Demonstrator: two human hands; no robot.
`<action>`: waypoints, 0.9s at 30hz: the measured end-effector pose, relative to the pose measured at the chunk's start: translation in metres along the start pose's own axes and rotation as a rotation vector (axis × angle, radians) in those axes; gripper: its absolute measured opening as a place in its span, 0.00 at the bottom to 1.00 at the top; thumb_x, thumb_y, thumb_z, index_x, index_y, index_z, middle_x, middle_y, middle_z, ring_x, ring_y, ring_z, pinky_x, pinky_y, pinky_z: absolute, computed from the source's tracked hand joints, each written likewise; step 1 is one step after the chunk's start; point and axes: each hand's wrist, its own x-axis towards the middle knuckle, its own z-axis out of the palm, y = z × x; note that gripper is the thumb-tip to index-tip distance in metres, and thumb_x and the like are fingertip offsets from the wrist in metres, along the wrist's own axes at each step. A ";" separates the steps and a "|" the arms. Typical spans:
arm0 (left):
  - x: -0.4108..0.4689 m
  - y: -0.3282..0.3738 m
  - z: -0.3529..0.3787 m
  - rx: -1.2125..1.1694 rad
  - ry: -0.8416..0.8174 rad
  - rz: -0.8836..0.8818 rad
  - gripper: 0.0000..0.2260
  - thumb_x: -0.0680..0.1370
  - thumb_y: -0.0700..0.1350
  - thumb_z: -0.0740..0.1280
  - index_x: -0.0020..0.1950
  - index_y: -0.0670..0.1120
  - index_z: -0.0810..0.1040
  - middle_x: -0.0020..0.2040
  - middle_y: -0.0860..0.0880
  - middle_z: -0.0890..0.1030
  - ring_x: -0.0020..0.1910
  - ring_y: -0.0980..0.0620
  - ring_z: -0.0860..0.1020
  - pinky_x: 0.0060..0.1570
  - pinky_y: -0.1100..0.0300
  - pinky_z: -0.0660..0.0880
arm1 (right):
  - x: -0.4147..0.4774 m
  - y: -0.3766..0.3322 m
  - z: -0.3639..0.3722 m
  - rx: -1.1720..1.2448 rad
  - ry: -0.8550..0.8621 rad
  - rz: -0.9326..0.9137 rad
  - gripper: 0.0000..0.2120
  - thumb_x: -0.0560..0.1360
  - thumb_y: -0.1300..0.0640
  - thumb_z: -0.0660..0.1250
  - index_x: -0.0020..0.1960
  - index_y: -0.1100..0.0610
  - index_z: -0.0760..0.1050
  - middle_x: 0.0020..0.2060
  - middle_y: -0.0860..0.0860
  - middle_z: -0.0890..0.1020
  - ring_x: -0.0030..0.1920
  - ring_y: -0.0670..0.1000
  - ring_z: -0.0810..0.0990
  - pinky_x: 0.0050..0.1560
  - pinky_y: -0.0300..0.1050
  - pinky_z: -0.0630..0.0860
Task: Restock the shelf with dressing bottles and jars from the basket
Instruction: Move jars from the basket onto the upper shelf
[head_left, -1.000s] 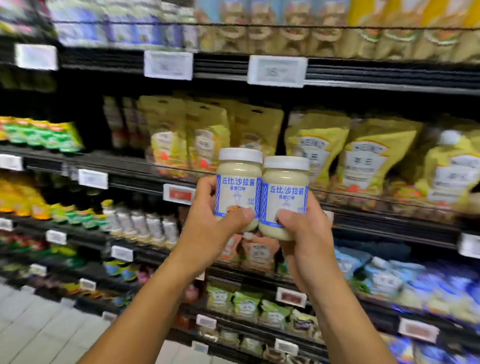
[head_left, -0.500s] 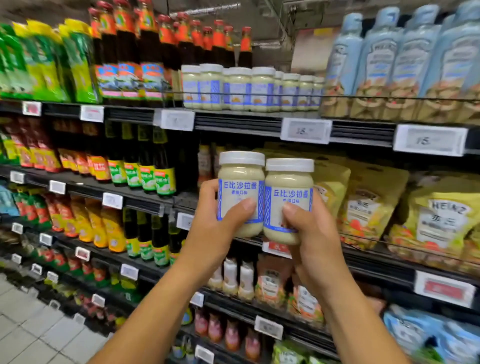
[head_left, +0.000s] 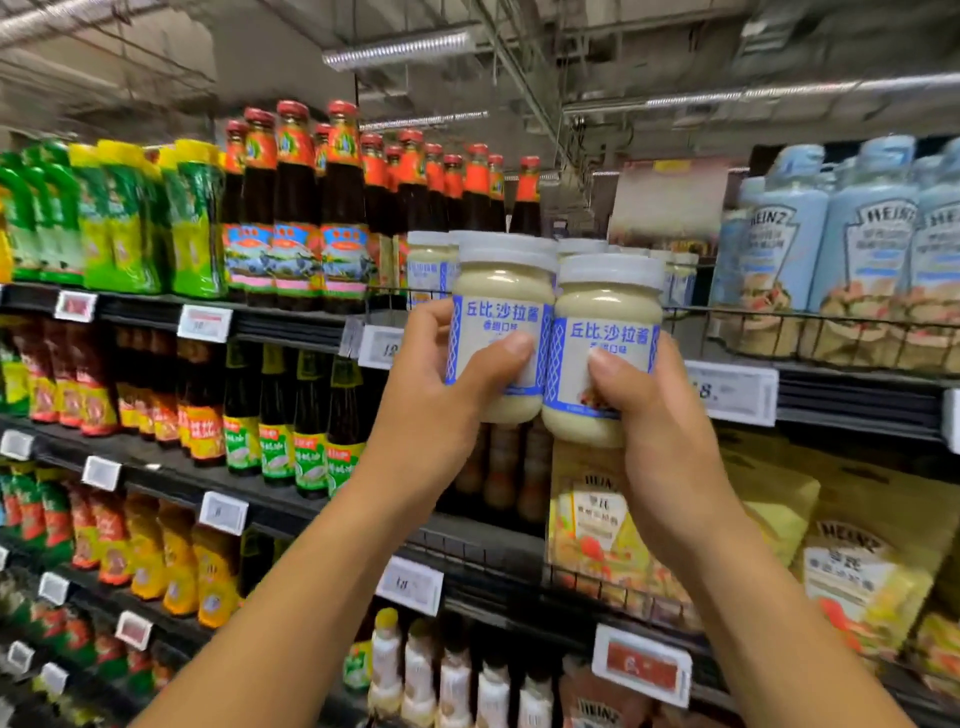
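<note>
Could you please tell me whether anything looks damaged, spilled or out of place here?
Nothing stands out. The left hand grips the left jar, the right hand the right jar; both are upright, lids on, no spill visible, in front of matching shelf jars.

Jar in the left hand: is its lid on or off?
On. A white lid sits on the jar, gripped upright by the left hand.

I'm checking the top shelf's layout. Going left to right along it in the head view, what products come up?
Green and yellow pouches → red-capped dark sauce bottles → white-lidded jars on the shelf → pale blue Heinz bottles. The held jars overlap, so omitted.
</note>
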 end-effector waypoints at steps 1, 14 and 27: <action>0.013 0.004 0.002 0.000 -0.008 0.020 0.24 0.67 0.55 0.74 0.57 0.47 0.73 0.51 0.48 0.85 0.51 0.50 0.84 0.46 0.57 0.79 | 0.012 -0.004 0.000 -0.039 -0.002 -0.040 0.23 0.69 0.45 0.70 0.61 0.52 0.73 0.52 0.48 0.86 0.52 0.48 0.85 0.48 0.40 0.80; 0.148 0.025 0.003 0.203 -0.149 0.083 0.17 0.73 0.47 0.76 0.58 0.43 0.78 0.46 0.49 0.87 0.47 0.51 0.85 0.48 0.55 0.81 | 0.148 -0.036 -0.027 -0.369 -0.080 -0.101 0.17 0.75 0.50 0.72 0.55 0.62 0.80 0.47 0.56 0.87 0.49 0.54 0.86 0.52 0.52 0.82; 0.195 -0.020 -0.009 0.829 -0.300 0.069 0.29 0.54 0.64 0.78 0.50 0.55 0.79 0.40 0.56 0.83 0.37 0.57 0.80 0.37 0.56 0.76 | 0.176 -0.021 -0.061 -0.799 -0.187 0.277 0.17 0.65 0.57 0.79 0.53 0.57 0.83 0.46 0.53 0.88 0.47 0.48 0.86 0.38 0.38 0.80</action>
